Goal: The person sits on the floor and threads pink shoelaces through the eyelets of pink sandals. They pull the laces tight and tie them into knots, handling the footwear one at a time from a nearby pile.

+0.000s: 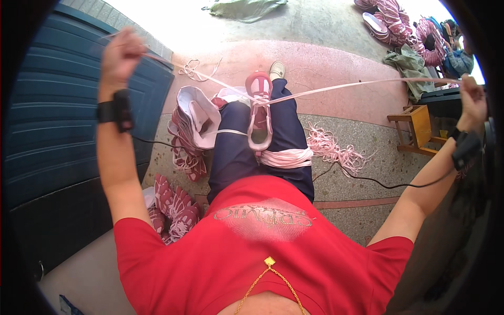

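Observation:
A pink and white shoe upper (259, 137) lies across my thighs, its toe pointing away from me. One pale pink shoelace (336, 90) runs through its front and stretches out to both sides. My left hand (124, 56), raised at the far left and slightly blurred, is closed on one end of the lace. Out at the far right, my right hand (474, 100) grips the other end, pulled nearly straight. Both hands are well apart from the upper. A bundle of pink laces (286, 158) lies over my right thigh.
Nested shoe uppers (198, 118) stand beside my left leg, with more uppers (176, 207) nearer me. Loose laces (336, 147) lie on the floor at right, by a wooden stool (415, 128). A blue panel (79, 100) borders the left. Bundled uppers (391, 23) lie far right.

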The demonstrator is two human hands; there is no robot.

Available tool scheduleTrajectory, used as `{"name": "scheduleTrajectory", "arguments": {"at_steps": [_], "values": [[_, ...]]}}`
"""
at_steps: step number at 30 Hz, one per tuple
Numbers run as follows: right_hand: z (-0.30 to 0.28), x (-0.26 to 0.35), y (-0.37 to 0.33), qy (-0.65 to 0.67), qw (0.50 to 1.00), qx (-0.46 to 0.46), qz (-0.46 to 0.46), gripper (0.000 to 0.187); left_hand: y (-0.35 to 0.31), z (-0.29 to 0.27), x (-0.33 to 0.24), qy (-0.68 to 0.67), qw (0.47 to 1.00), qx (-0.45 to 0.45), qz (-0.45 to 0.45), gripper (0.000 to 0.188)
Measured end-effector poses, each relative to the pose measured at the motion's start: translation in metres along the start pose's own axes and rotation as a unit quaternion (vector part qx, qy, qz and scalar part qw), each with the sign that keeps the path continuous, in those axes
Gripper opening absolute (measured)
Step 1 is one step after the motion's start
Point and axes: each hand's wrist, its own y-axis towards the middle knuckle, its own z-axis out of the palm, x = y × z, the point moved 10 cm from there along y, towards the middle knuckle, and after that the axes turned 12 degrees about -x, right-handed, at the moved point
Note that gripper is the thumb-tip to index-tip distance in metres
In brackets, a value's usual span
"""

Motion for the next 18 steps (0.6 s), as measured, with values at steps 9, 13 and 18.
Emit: {"name": "scheduleTrajectory", "arguments": {"at_steps": [9,13,18], "values": [[-0.03,-0.411,-0.231,-0.508,0.825,0.214,0.125,0.021,-0.02,-0.188,0.048,0.034,0.965,-0.236,-0.109,0.021],[-0.029,-0.534,-0.326,-0.514,0.773,0.366,0.063,0.019,-0.044,-0.103,0.216,0.12,0.948,-0.145,-0.258,0.012],[-0.006,-0.547,-0.335,-0.652,0.686,0.29,-0.141,0.019,-0.093,-0.028,0.326,0.278,0.904,-0.062,-0.318,0.021]]}}
